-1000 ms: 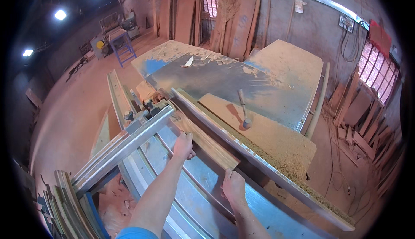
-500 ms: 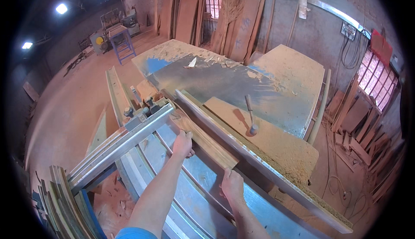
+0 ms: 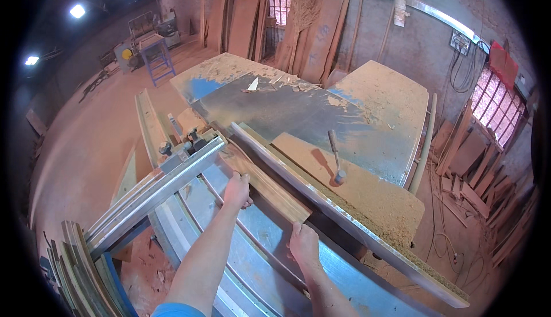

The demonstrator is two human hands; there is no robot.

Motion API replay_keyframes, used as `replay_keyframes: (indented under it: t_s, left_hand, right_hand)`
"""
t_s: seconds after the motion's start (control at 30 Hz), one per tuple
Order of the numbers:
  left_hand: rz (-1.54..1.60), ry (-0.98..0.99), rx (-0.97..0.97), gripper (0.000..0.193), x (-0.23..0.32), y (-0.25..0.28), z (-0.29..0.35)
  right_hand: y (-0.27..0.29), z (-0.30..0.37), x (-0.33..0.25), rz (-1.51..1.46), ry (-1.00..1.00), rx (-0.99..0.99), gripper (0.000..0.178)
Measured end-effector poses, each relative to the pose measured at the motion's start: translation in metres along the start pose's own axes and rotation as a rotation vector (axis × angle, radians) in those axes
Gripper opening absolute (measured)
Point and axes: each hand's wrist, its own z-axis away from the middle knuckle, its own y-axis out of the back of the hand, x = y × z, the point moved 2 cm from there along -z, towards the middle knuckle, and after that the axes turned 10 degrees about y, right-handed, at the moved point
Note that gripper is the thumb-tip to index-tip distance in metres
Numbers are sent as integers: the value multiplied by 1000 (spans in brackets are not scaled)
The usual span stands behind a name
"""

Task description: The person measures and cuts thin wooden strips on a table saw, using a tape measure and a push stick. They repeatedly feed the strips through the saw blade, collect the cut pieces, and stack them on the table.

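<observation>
A short wooden board (image 3: pixel 264 187) lies slantwise on the metal sliding table (image 3: pixel 267 234) of a saw bench. Its far end is close to a metal crossbar fence (image 3: pixel 158 192). My left hand (image 3: pixel 237 191) is closed at the board's left edge, fingers curled, thumb toward the wood. At the near end, my right hand (image 3: pixel 304 243) grips the board's corner with bent fingers. Alongside the board, across a dark gap, runs a long straight rail (image 3: pixel 344 205). The saw blade cannot be made out.
A hammer-like tool (image 3: pixel 337 159) rests on the dusty board beyond the rail. Behind it spreads a wide sawdust-covered tabletop (image 3: pixel 275 113) with wood scraps. Long strips (image 3: pixel 86 265) stand at the lower left. Planks (image 3: pixel 318 36) lean on the back wall, offcuts (image 3: pixel 470 193) at the right.
The board, both hands and the crossbar have slid slightly farther away to the left along the long rail. The view has shifted a little. Both hands keep their holds.
</observation>
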Motion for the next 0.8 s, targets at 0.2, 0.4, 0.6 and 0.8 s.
replay_keyframes:
  t_s: [0.2, 0.4, 0.6, 0.8]
  left_hand:
    - [-5, 8, -18, 51, 1, 9, -10]
    - [10, -11, 1, 55, 6, 14, -13]
    - [19, 13, -12, 50, 8, 26, -25]
    - [15, -9, -2, 42, 14, 34, -32]
  right_hand:
    - [-3, -6, -15, -45, -83, -32, 50]
    - [-21, -14, 2, 59, 238, 84, 50]
    - [-19, -21, -28, 66, 113, -62, 48]
    - [-31, -32, -28, 105, 91, -17, 39]
